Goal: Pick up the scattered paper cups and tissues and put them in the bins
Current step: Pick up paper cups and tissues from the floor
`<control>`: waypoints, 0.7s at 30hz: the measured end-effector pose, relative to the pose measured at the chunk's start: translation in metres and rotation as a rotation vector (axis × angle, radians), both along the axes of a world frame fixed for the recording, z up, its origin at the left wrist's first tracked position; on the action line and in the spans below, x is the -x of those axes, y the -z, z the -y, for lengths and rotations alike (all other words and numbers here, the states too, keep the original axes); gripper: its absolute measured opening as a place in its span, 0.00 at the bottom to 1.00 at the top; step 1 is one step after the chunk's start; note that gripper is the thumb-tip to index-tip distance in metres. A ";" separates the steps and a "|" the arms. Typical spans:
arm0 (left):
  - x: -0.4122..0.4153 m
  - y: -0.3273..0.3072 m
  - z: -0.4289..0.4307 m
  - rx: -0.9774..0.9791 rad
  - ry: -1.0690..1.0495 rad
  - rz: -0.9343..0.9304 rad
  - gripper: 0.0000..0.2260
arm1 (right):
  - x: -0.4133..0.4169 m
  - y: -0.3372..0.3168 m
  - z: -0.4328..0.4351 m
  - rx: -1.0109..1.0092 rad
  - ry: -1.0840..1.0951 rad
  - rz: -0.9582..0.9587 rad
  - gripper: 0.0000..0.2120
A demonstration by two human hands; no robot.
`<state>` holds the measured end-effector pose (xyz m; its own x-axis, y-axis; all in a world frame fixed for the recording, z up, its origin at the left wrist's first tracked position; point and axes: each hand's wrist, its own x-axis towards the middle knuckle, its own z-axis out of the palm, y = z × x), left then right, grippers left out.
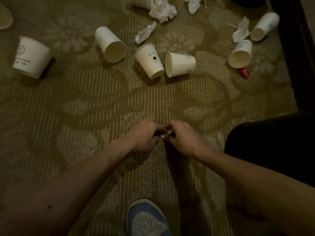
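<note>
Scrap [166, 133] half-hidden, left hand [146, 135], right hand [182, 137] pinching

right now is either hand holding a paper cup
No, the left hand and right hand pinch a small white scrap between them.

No wording is legible. The far-left cup [31, 56] carries a round emblem and blurred dark print lines; the middle cup [150, 61] a small cartoon with a black dot; the cup just right of it [180, 64] unreadable lettering.

Patterned carpet [102, 108] carries tipped paper cups [110, 44], crumpled tissues [162, 9], a red scrap [244, 73] and a blue shoe [148, 218]
</note>
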<state>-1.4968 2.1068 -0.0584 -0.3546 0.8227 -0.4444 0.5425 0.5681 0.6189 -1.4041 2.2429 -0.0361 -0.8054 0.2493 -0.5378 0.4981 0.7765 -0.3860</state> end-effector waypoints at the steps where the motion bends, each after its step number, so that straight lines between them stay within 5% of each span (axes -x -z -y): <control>1: 0.001 0.001 0.001 -0.003 -0.009 0.025 0.17 | 0.001 0.002 0.000 0.001 0.016 -0.020 0.11; 7: 0.020 -0.010 -0.008 -0.002 -0.233 0.298 0.11 | 0.011 0.005 -0.003 0.037 -0.014 -0.034 0.08; 11: 0.043 -0.027 -0.027 -0.193 -0.756 0.473 0.09 | 0.041 -0.011 -0.026 -0.018 0.041 -0.180 0.12; 14: 0.062 -0.035 -0.039 -0.298 -0.995 0.349 0.15 | 0.075 -0.025 -0.060 -0.149 0.066 -0.286 0.09; 17: 0.079 -0.038 -0.045 -0.311 -0.926 0.083 0.28 | 0.103 -0.030 -0.091 -0.214 0.075 -0.323 0.07; 21: 0.101 -0.039 -0.059 -0.277 -0.844 -0.016 0.36 | 0.128 -0.031 -0.108 -0.295 0.016 -0.346 0.10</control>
<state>-1.5976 2.1662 -0.0190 -0.8961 0.3612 -0.2581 0.0200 0.6136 0.7893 -1.5324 2.3510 -0.0052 -0.9200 0.3654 -0.1420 0.3917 0.8713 -0.2957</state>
